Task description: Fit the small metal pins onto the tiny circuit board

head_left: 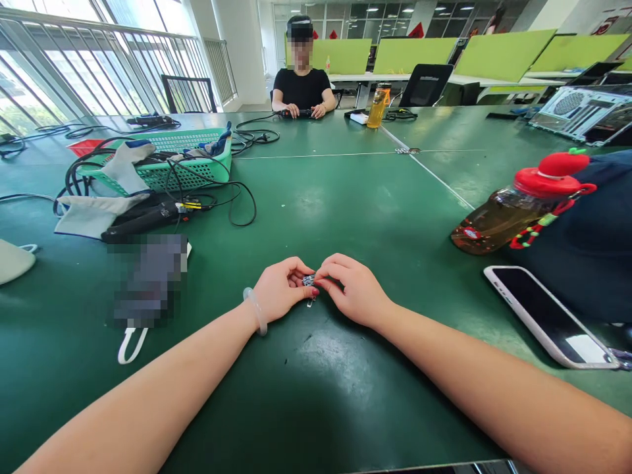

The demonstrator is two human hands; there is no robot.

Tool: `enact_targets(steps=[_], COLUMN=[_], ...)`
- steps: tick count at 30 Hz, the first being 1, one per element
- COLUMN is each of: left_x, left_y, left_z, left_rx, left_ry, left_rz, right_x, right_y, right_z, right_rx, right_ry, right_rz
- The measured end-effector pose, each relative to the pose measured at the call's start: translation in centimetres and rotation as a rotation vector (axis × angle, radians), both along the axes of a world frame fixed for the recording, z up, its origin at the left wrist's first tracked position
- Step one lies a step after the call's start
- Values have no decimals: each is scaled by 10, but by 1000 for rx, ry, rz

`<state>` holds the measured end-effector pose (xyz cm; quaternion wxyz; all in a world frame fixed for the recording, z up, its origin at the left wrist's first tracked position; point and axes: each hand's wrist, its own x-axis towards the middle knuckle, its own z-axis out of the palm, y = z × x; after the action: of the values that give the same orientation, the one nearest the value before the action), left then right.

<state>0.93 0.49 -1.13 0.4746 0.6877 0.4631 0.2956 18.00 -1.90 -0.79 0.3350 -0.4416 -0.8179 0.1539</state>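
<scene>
Close to the middle of the table, a small silver metal piece with dark gaps sits between my fingertips. Its exact kind is too small to make out. My left hand, with a pale bangle at the wrist, pinches it from the left between thumb and fingers. From the right, my right hand closes thumb and fingertips at its other end, partly covering it. A tiny silver tab shows just under my left thumb; whether it is joined to the piece is hidden.
A green table spreads around. Left are a green basket with cables and gloves, and a blurred dark object. Right lie a phone, a red-capped bottle and dark fabric. A person sits opposite.
</scene>
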Motion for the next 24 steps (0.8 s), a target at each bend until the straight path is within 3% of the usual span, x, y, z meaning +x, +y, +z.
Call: enact_targets(steps=[10, 24], left_x=[-3, -4], left_y=[6, 6], left_z=[0, 0], left_rx=[-37, -63], left_ry=[-49, -53], left_rz=[90, 64], right_x=[4, 0], right_y=[-2, 0], right_z=[-8, -6], right_rx=[-146, -60], right_ry=[-198, -356], right_rz=[64, 102])
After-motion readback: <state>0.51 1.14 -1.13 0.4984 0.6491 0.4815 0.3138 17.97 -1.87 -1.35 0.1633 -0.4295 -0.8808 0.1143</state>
